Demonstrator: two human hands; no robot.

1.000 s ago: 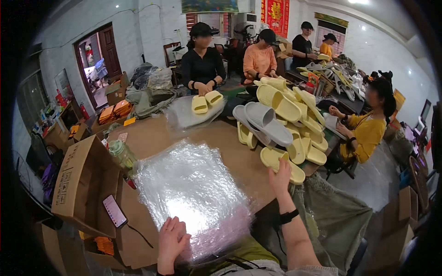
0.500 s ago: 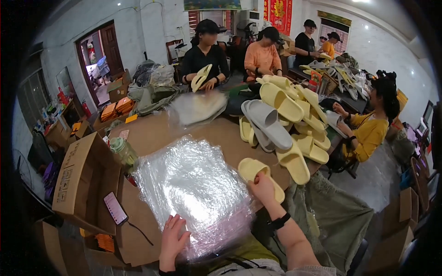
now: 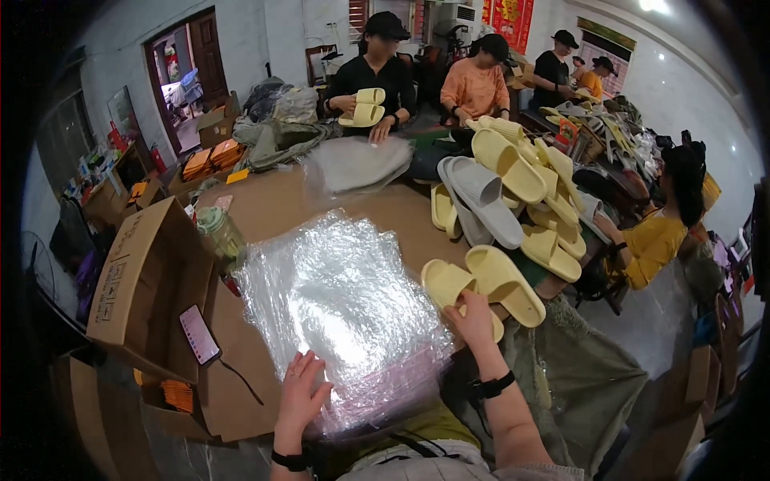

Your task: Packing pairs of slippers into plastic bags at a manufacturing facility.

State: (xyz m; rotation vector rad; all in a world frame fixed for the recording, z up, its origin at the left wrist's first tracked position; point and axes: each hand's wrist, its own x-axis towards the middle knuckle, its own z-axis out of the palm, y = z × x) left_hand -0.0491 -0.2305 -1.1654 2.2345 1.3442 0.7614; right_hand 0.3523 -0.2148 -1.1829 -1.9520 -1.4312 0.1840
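Observation:
My left hand (image 3: 303,393) lies with fingers stretched on the near left edge of a stack of clear, shiny plastic bags (image 3: 337,280). The near edge of this stack looks pinkish. At its right, my right hand (image 3: 475,319) grips a pale yellow slipper (image 3: 446,280) by the side, thumb and fingers closed on it. Close against that one rests a second yellow slipper (image 3: 517,295), strap toward the far side; whether my fingers also touch it I cannot tell. Behind both stand grey slippers (image 3: 489,210) and a heap of yellow slippers (image 3: 513,164).
A cardboard box (image 3: 144,297), a phone (image 3: 199,335) and a green bottle (image 3: 220,232) are on the left. Across the table a person in black (image 3: 373,80) holds yellow slippers beside more clear bags (image 3: 357,164). Green cloth (image 3: 569,385) hangs at the right edge.
The second yellow slipper has come off the heap's edge, closer to the one in my right hand. The person opposite now shows a pair of slippers in one hand, the other on the bags.

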